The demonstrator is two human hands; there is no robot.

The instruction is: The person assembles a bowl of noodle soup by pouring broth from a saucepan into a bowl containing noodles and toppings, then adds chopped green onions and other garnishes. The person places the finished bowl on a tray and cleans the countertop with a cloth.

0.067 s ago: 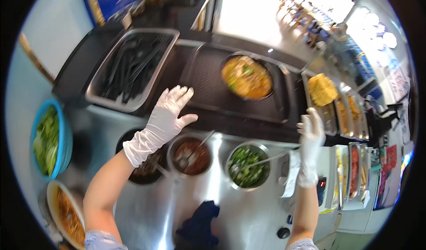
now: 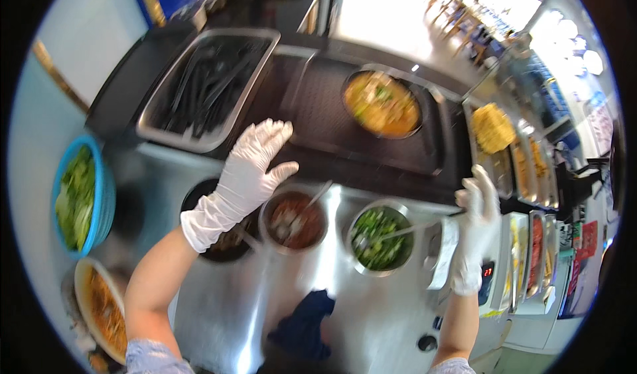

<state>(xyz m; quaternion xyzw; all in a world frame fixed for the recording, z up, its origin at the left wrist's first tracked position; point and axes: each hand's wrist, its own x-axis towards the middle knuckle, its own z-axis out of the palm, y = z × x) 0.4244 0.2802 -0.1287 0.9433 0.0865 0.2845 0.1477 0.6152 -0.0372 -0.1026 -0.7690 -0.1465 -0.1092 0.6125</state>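
Note:
My left hand (image 2: 249, 168) wears a white glove and hovers with fingers spread above the steel counter, just left of a bowl of dark red sauce (image 2: 294, 220). A black bowl (image 2: 222, 238) lies partly under that wrist. My right hand (image 2: 474, 225), also gloved, is raised at the right, fingers loosely apart, beside a steel bowl of chopped greens (image 2: 379, 238) with a spoon in it. Neither hand holds anything. Beyond both hands a pan of orange-yellow food (image 2: 383, 104) sits on the black cooktop (image 2: 318, 119).
A steel tray of dark utensils (image 2: 206, 89) stands at the back left. A blue basket of leafy greens (image 2: 78, 198) and a dish of orange food (image 2: 103, 311) sit at the left. Trays of yellow noodles (image 2: 492, 127) and toppings line the right. A dark blue cloth (image 2: 305, 324) lies near me.
My right hand has dropped slightly lower and the view has shifted a little; the left hand stays spread over the bowls.

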